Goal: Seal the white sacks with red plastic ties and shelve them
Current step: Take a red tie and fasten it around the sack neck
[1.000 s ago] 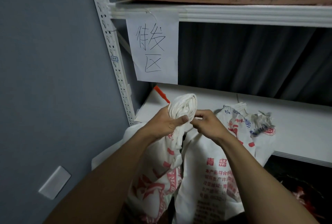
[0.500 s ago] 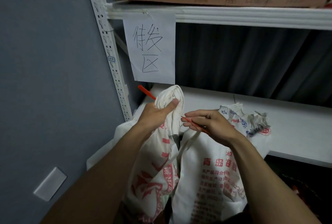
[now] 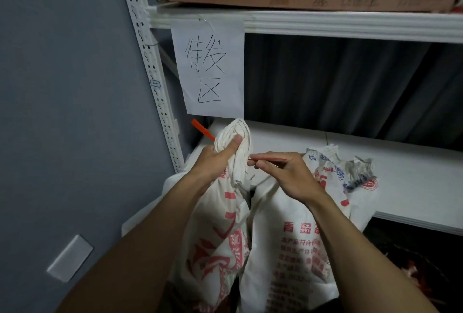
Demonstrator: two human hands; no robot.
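Two sacks show; our left hand [image 3: 213,159] clamps the first sack's gathered neck [image 3: 234,137], our right hand [image 3: 283,172] pinches the red tie [image 3: 265,160] beside it, unfastened; the second sack [image 3: 295,237] awaits; shelf [image 3: 413,182] unfilled.

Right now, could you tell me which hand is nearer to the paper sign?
Left. The left hand grips the sack neck just below the sign; the right hand is lower and further right, pinching the red tie.
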